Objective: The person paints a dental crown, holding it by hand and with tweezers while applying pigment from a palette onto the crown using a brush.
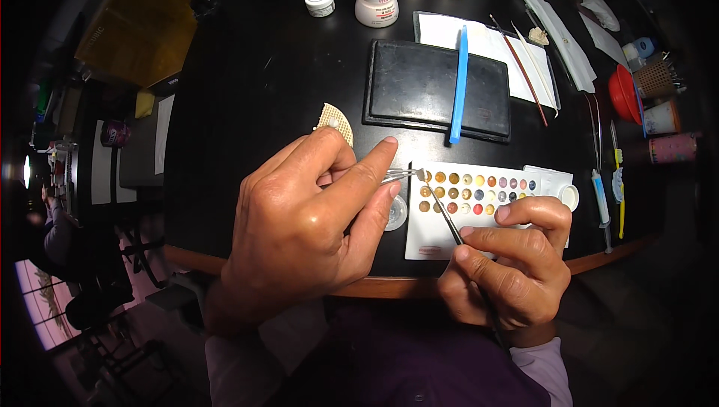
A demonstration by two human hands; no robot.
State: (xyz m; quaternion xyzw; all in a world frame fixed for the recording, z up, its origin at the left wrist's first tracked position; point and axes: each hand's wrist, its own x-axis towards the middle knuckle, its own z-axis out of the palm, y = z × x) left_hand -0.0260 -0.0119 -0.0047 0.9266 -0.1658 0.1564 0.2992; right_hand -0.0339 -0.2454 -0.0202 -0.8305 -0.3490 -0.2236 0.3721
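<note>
A small pale piece (421,175), too small to be identified, is held near the centre of the view, towards three o'clock, over the ten o'clock corner of a white palette (419,231). Twelve o'clock is taken as the table's far side.

Most of the scene is filled by the black table (262,55), its wooden near edge lying at six o'clock. At eight o'clock is the left hand (299,216), its fingers closed on slim metal tweezers; these emerge between thumb and index finger, though the grip itself is partly hidden. Between three and four o'clock the palette is laid flat, its rows of coloured wells presumably kept close for easy reach.

At one o'clock rests a black slab (412,77), with a blue stick (459,85) lying across it. At four o'clock is the right hand (517,268), by which a thin brush is pinched like a pen, probably for fine control.

A lidded jar (377,6) stands at twelve o'clock, apart from the work. A beige honeycomb tray (333,124) is partly covered by the left hand at eleven o'clock. The brush (454,230) is pointed towards eleven o'clock, its tip at or just beside the piece; contact cannot be told. The piece is borne in the tips of the tweezers (403,173), likely so that fingers are kept clear of it.
</note>
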